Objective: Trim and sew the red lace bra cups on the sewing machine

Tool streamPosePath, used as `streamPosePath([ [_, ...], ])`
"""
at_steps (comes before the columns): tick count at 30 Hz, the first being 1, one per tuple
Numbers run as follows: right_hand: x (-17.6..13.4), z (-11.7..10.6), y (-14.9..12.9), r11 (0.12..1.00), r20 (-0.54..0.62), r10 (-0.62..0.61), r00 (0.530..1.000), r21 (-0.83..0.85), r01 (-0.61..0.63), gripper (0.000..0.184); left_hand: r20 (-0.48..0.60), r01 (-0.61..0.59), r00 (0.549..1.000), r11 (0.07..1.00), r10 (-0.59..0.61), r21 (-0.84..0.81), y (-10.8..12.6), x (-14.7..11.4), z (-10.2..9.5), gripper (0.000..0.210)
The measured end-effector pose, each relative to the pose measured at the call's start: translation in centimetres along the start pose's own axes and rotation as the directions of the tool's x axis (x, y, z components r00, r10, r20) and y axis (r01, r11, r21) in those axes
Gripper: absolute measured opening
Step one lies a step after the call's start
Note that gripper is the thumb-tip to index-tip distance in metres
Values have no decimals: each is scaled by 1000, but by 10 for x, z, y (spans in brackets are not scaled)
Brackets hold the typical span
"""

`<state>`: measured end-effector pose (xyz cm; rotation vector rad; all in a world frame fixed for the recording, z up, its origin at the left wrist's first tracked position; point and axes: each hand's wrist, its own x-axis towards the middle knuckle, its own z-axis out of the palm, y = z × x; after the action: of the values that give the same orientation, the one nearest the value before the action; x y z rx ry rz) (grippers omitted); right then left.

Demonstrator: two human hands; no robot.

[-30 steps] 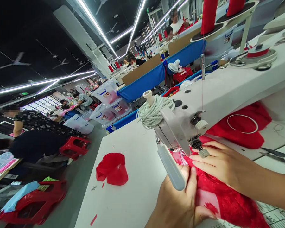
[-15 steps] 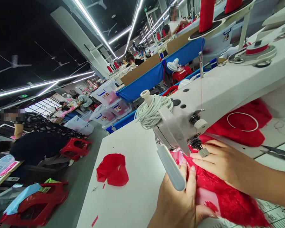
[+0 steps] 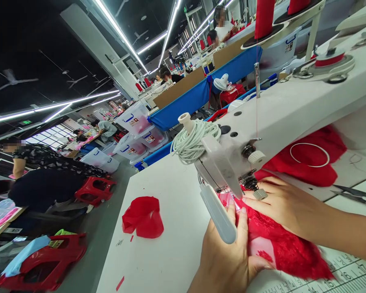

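Red lace fabric [image 3: 293, 248] with a sheer pinkish patch lies under the head of a white sewing machine [image 3: 293, 110]. My left hand [image 3: 227, 248] rests on the fabric's left side, fingers stretched toward the needle area and thumb spread out over the cloth. Flat on the lace, to the right of the needle area, lies my right hand [image 3: 282, 203], its fingertips partly hidden behind the tension knob [image 3: 260, 194]. A grey lever-like piece [image 3: 218, 213] hangs from the machine head in front of my left hand. The needle tip is hard to make out.
A red fabric piece [image 3: 144, 217] lies left on the white table [image 3: 167, 260]. Behind my right arm are more red fabric [image 3: 317, 169], a white ring [image 3: 309, 155] and scissors [image 3: 355, 194]. Pale cord [image 3: 197, 142] is wound on the machine. Co-workers, stools and plastic boxes [image 3: 132, 118] stand beyond.
The lace has shifted slightly in toward the machine, its lower tip now higher, uncovering more of the ruler markings. Both hands keep nearly the same pose on it. The whole view has drifted slightly.
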<state>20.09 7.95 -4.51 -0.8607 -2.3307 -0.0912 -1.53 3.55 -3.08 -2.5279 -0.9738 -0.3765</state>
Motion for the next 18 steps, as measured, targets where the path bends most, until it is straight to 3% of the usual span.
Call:
streamPosePath([
  [7, -2, 3, 4, 997, 30, -29, 999, 76, 26, 30, -17, 49, 999, 999, -49, 9, 4, 5, -6, 78],
  [11, -2, -14, 4, 995, 48, 25, 999, 97, -29, 28, -89, -7, 996, 990, -6, -142, 13, 13, -21, 60],
  [14, -6, -46, 1, 984, 237, 86, 968, 130, -119, 23, -141, -97, 987, 984, 76, -150, 20, 16, -27, 22],
  [16, -13, -67, -2, 973, 439, 73, 896, 167, -161, 14, -140, -136, 983, 982, 117, -134, 21, 16, -26, 19],
  [18, -23, -77, -7, 966, 517, 63, 853, 184, -183, 13, -101, -141, 988, 961, 120, -239, 19, 15, -23, 18],
])
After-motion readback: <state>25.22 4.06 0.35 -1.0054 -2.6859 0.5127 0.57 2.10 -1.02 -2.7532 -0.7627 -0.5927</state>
